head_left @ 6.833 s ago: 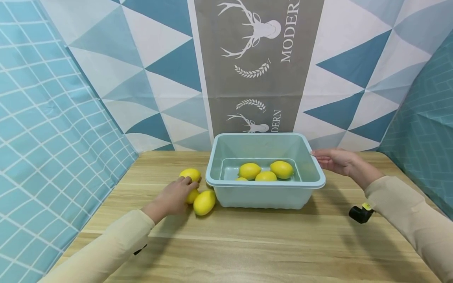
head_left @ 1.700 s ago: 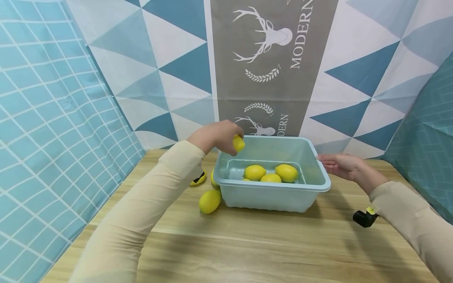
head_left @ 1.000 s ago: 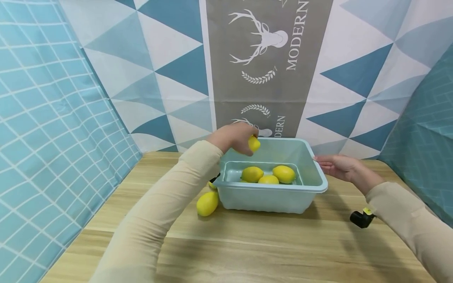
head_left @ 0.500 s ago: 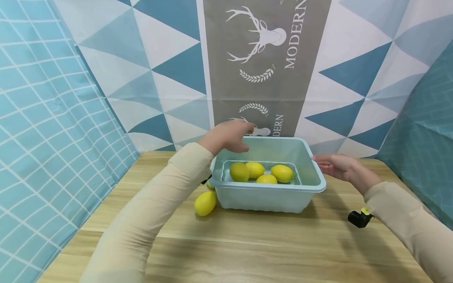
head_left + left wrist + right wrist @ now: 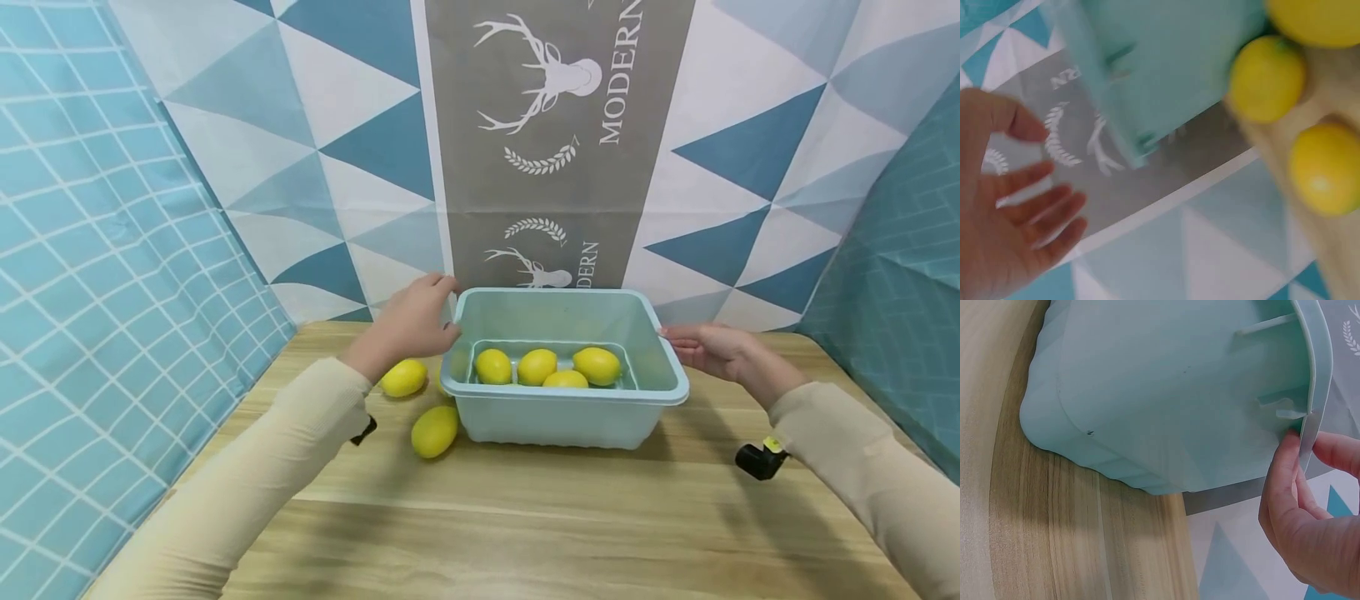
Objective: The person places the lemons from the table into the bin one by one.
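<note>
1. On the far left hangs a blue gridded cloth (image 5: 82, 275); a cream sleeve (image 5: 247, 475) reaches in beside it, with a small black piece (image 5: 363, 430) at its underside.
2. The left hand (image 5: 415, 318) hovers just outside the tub's left end. Its fingers are spread and loosely bent, thumb well apart from them, with nothing in its hold; the left wrist view shows a gap between it and the tub.
3. Three lemons lie on the wooden table (image 5: 525, 517): a left lemon (image 5: 403, 378) below the hand, a front lemon (image 5: 434, 432) near the tub's front corner, and a half-hidden lemon (image 5: 1268, 78) right beside the tub wall.
4. The pale blue-green tub (image 5: 558, 421) stands upright, four yellow lemons (image 5: 537, 367) visible on its floor.
5. At its right end, the right hand (image 5: 720, 350) pinches the rim, fingers curled against the outside, thumb on the opposite side.
6. Under the right sleeve (image 5: 847, 442) sits a black fitting (image 5: 761, 461); a teal cloth (image 5: 900, 275) closes the far right.
</note>
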`<state>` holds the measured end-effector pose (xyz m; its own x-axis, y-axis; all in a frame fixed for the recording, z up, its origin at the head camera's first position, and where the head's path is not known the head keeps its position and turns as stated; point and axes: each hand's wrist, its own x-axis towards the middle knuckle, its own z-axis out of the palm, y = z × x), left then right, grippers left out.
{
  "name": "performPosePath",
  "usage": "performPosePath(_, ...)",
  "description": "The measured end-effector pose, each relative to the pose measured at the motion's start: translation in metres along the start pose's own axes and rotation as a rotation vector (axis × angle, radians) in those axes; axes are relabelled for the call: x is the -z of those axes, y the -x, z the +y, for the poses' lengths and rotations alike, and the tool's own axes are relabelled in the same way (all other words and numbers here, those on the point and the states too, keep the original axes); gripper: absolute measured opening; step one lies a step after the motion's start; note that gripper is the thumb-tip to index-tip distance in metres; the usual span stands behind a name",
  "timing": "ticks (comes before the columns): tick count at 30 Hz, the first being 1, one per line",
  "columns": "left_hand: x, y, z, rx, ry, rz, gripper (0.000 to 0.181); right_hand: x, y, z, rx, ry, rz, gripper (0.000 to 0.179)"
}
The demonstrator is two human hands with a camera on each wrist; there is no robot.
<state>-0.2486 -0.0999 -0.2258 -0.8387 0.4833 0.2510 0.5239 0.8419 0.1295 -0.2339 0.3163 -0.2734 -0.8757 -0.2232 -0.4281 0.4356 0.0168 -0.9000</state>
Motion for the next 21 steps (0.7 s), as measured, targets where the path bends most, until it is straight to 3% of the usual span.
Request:
performPosePath(6, -0.019, 0.024, -0.011, 0.082, 0.039, 0.115, 0.047, 0.0, 0.0, 0.001, 0.01, -0.005, -0.005, 0.014)
performPosePath(14, -0.043, 0.05, -0.02, 0.157, -0.005, 0.144, 0.049, -0.001, 0.0, 0.0, 0.012, 0.0, -0.006, 0.014)
performPosePath(21, -0.061, 0.066, -0.016, 0.225, -0.025, 0.164, 0.055, -0.001, 0.0, 0.001, 0.022, 0.006, -0.02, 0.015)
